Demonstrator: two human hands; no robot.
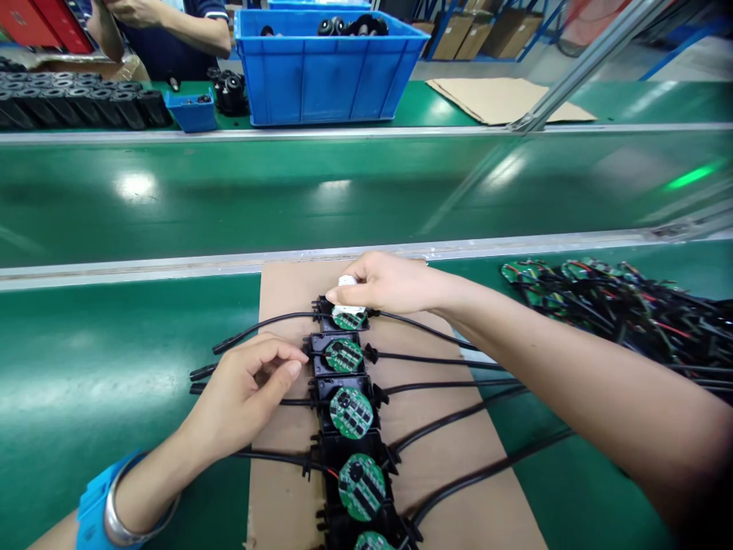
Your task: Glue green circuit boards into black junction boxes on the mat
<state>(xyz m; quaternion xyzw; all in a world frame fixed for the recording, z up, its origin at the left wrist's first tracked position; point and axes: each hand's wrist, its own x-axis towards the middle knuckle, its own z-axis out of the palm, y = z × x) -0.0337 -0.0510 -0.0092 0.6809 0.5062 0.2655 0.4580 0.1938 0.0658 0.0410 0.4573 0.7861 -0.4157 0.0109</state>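
A column of black plastic housings (335, 386) runs down the cardboard sheet, and round green circuit boards (351, 412) sit on them. Between the thumb and fingers of my right hand (383, 283) is a small white piece (349, 308), its lower edge over the board in the farthest housing; its exact kind is unclear. My left hand (246, 389) is closed in a pinch at the left side of the second housing, where a black cable (204, 372) enters. The hand partly hides this cable. More black cables (435, 359) leave the housings on the right.
Wired circuit boards (607, 298) lie heaped at the right on the green bench. Beneath the housings is a cardboard sheet (280, 496). Beyond the metal rail stand a large blue crate (326, 76), a small blue bin (192, 114) and rows of black parts (74, 103). A co-worker (177, 34) is behind.
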